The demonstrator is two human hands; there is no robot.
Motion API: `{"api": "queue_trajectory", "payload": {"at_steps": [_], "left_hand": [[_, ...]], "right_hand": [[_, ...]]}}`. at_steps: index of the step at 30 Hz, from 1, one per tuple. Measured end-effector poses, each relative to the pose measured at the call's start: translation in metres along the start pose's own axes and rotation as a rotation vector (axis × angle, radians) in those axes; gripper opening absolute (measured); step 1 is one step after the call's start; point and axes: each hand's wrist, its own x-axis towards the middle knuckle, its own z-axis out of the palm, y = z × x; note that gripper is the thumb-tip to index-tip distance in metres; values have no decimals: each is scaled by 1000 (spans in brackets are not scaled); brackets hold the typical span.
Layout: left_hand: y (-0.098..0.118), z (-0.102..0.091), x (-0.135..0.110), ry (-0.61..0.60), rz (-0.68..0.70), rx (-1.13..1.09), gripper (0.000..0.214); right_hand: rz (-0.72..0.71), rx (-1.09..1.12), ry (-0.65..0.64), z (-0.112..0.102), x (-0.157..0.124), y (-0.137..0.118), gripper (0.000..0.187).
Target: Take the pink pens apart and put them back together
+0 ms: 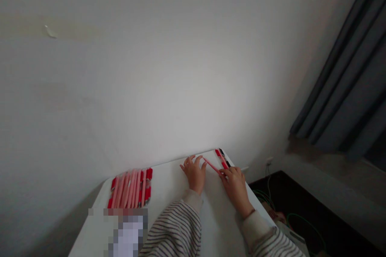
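On a white table (169, 192) against the wall, my left hand (194, 172) and my right hand (235, 186) hold the two ends of a thin pink pen (211, 165). The fingers of both hands pinch it, left at its far end, right at its near end. Just beyond my right hand, at the table's far right corner, lie a few red and black pens (222, 157). A row of several pink and red pens (132, 189) lies side by side on the left of the table. My sleeves are striped.
A plain white wall rises right behind the table. A dark grey curtain (346, 88) hangs at the right. On the dark floor to the right of the table lie green cables (297, 219) and a wall socket (269, 160) sits low.
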Motion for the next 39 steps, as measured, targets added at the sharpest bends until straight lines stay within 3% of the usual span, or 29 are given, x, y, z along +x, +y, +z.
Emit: {"api": "queue_trajectory", "payload": {"at_steps": [7,15,39], "left_hand": [[18,20,12,-115,64,32,31],[25,34,21,-166,97,66,28],[23,35,16,-196,160,122,31]], "right_hand": [[81,-64,50,1,10,4,22],[118,-76,70,7,22,5,24],[93,-93,84,9,23,4,19]]}}
